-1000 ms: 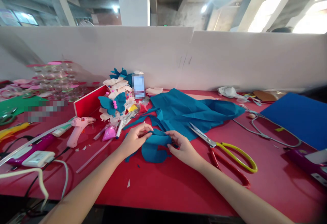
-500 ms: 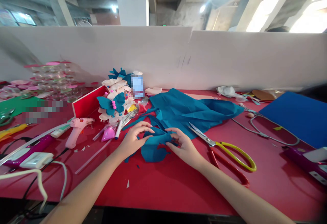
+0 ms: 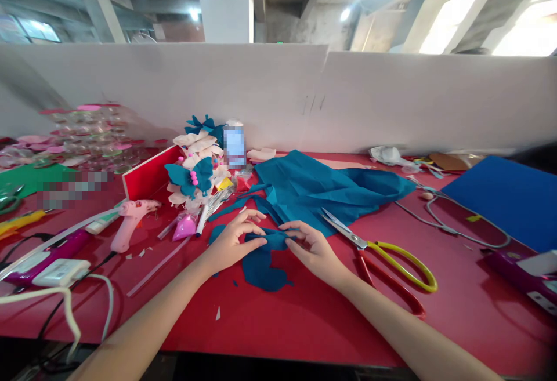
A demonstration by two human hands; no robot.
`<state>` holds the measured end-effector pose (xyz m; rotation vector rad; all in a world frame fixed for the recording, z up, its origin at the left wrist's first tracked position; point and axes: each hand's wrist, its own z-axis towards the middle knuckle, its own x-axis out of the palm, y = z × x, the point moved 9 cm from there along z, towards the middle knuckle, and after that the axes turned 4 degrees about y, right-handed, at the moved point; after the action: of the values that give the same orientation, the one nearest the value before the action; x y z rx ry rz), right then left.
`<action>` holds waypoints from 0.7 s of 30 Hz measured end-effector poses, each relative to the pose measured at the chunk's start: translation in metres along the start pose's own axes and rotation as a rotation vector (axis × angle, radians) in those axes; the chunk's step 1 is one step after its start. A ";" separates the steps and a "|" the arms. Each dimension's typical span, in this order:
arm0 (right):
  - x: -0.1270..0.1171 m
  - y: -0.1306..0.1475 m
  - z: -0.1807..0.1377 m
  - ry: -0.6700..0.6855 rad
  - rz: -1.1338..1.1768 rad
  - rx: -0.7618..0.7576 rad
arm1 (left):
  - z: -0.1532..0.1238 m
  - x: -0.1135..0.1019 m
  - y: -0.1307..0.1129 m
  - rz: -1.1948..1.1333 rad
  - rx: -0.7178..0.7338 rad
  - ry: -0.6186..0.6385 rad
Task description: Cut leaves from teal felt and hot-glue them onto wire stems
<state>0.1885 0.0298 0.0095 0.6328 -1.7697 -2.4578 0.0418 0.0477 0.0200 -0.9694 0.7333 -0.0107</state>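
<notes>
Between my two hands a small cut piece of teal fabric (image 3: 263,271) is pinched along its upper edge, its rounded lower part lying toward me on the red table. My left hand (image 3: 237,239) grips the edge between thumb and fingers. On the other side my right hand (image 3: 311,247) has its fingertips closed on the same piece. Just beyond lies a large crumpled sheet of teal fabric (image 3: 317,187), with narrow strips trailing from its left side. Scissors (image 3: 369,247) with one yellow and one red handle rest to the right, blades open and touching the sheet.
A pink glue gun (image 3: 133,218), a white adapter (image 3: 63,272) and cables occupy the left. Behind stand teal and cream fabric flowers (image 3: 195,175) and a phone (image 3: 235,146). At right are a blue board (image 3: 509,201) and a grey cable (image 3: 452,230). A white partition (image 3: 278,97) closes the back.
The small teal piece has been gathered along its top, and its lower part now lies nearer to me. Both hands have shifted only slightly; the scissors and large sheet stay put.
</notes>
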 end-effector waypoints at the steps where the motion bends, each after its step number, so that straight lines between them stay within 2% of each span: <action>1: -0.001 0.000 0.001 -0.010 -0.004 0.000 | 0.000 0.000 -0.001 0.001 0.002 0.006; 9: -0.003 -0.001 0.001 -0.027 -0.080 -0.022 | 0.000 0.005 -0.007 0.017 -0.013 0.068; 12: -0.013 -0.003 0.000 -0.117 -0.112 -0.012 | -0.001 0.007 -0.003 0.025 -0.043 0.103; 14: -0.020 -0.004 -0.001 -0.168 -0.066 0.010 | -0.001 0.010 0.001 0.029 -0.066 0.134; 17: -0.021 -0.005 0.000 -0.166 0.064 0.040 | 0.000 0.013 0.004 -0.004 -0.092 0.147; 21: -0.023 -0.010 0.000 -0.203 0.220 0.085 | 0.000 0.017 0.008 -0.194 -0.165 0.145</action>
<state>0.2117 0.0401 0.0071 0.1837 -1.9049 -2.3797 0.0523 0.0475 0.0046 -1.2047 0.7790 -0.1942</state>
